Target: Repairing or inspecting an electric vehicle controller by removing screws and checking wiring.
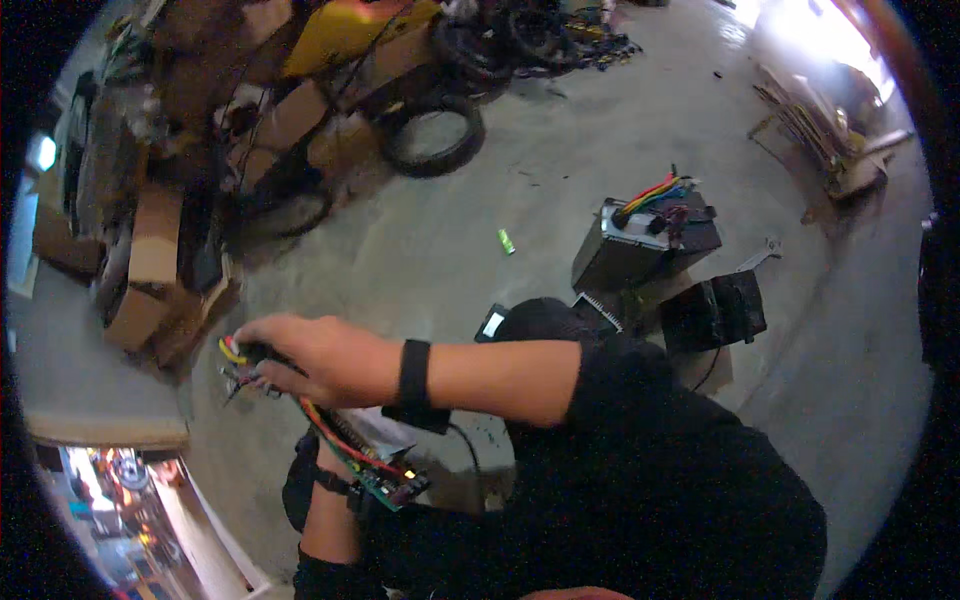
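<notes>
My right hand (315, 355) reaches across to the left, closed around a bundle of coloured wires and connectors (235, 352). Red, yellow and green wires run down from it along a long green circuit board (385, 482). My left hand (325, 450) is beneath the board, its fingers hidden behind it. A pale, glossy sheet (385, 430) lies beside the board, and a black cable (465, 455) hangs to its right.
Around me on the concrete floor (620, 120) are a metal box with coloured wires (620, 255), a black block (710, 310), a wrench (760, 258) and a small green cylinder (506, 242). Cardboard boxes (155, 235) and tyres (430, 160) are piled behind; flat boards (840, 150) lean back right.
</notes>
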A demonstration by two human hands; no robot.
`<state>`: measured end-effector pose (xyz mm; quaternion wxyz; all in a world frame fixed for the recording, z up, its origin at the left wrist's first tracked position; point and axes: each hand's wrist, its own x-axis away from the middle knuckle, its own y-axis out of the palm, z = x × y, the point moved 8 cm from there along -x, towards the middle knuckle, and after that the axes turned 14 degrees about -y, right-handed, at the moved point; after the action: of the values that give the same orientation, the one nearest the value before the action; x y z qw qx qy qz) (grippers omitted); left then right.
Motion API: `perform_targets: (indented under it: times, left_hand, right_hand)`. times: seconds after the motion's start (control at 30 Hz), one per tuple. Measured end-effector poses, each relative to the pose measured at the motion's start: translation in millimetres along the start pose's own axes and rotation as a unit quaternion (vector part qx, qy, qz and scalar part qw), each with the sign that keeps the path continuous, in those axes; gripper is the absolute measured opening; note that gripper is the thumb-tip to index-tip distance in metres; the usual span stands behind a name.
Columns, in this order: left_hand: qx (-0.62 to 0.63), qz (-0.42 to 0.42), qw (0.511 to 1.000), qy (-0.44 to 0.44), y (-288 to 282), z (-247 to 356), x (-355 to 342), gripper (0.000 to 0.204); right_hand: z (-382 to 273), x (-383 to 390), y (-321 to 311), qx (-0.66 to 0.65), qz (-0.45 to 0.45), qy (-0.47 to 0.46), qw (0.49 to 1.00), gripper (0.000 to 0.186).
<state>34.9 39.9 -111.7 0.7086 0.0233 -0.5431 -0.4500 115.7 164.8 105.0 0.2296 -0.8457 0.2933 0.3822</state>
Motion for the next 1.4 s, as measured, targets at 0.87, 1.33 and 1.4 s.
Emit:
perform_targets:
  times: [0.87,1.33,1.4]
  left_hand:
    - [-0.014,0.057,0.985,0.164,2.0,61.6,51.1,0.046]
    - [0.098,-0.052,0.966,0.234,-42.6,99.4,29.1,0.044]
    - [0.115,-0.061,0.959,0.25,-43.2,101.0,26.5,0.043]
  right_hand:
    - [-55.3,-24.4,19.8,-0.026,-0.02,-0.191,0.981,0.045]
    - [-93.3,8.2,69.5,0.198,-0.299,-0.029,0.933,0.039]
    - [-99.7,10.3,70.0,0.223,-0.3,-0.007,0.927,0.039]
